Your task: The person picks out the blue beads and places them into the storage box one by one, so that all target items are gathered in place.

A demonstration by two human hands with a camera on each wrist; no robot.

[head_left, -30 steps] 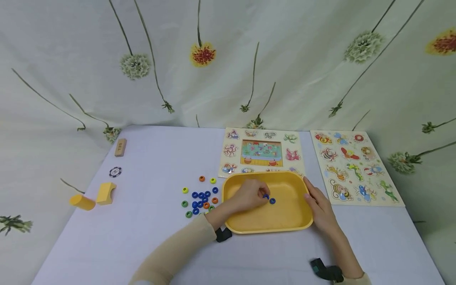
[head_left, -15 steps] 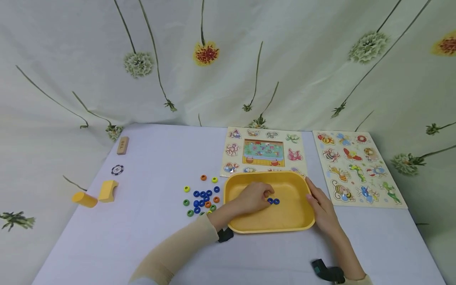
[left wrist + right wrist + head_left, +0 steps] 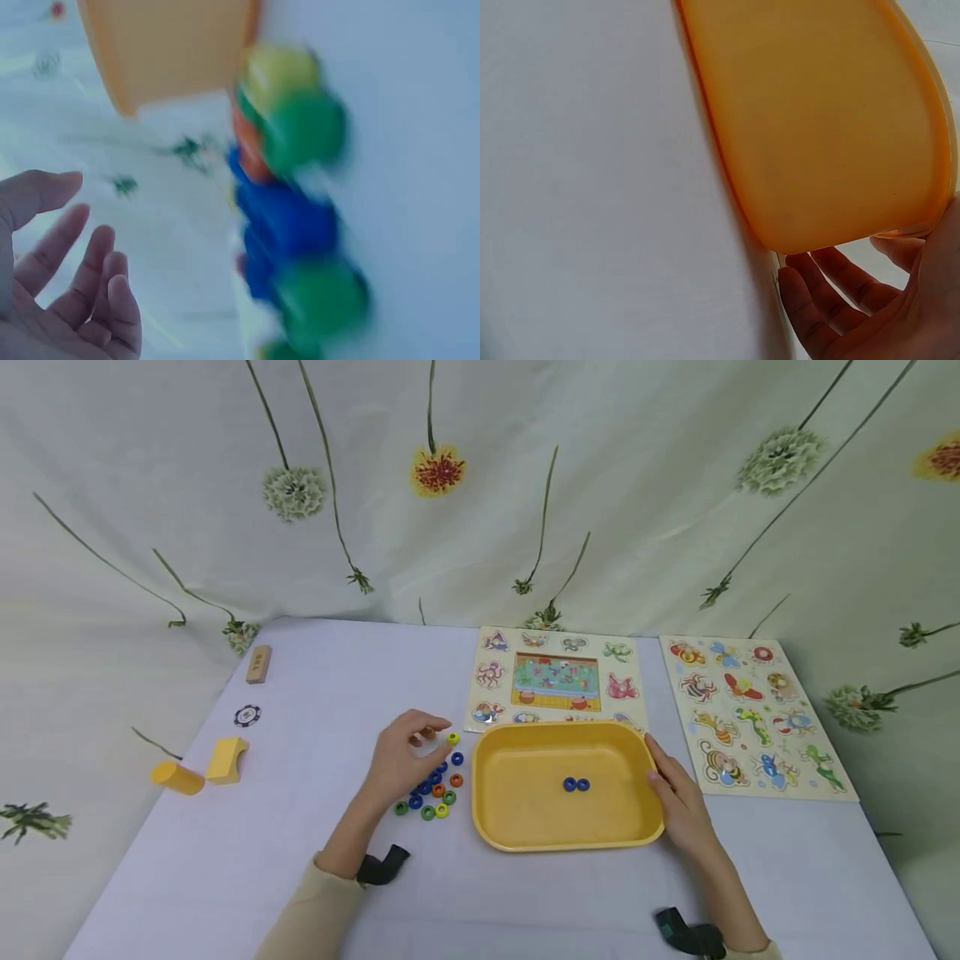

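Observation:
My left hand (image 3: 405, 758) hovers over the scattered pony beads (image 3: 438, 791) left of the tray, thumb and fingers apart and nothing between them. Blue, green, yellow and orange beads make up this group, partly covered by the hand in the head view. In the left wrist view the beads (image 3: 292, 217) look blurred, off to the side of the loosely bent fingers (image 3: 82, 277). A yellow tray (image 3: 495, 827) stands beside the beads, with two blue beads (image 3: 576, 784) side by side on its floor. My right hand (image 3: 681, 797) grips the tray's right rim.
Behind the tray lies a sea-animal puzzle board (image 3: 555, 681), its front edge overlapped by the tray. An insect sticker board (image 3: 757, 714) is at the right. Far left are a wooden block (image 3: 258, 664), a poker chip (image 3: 247, 716), a yellow arch block (image 3: 225, 761) and a yellow cylinder (image 3: 178, 778).
My left hand has let go of a blue bead in the tray, beside the other one, and moved left out over the loose beads. The right hand stays at the tray's rim.

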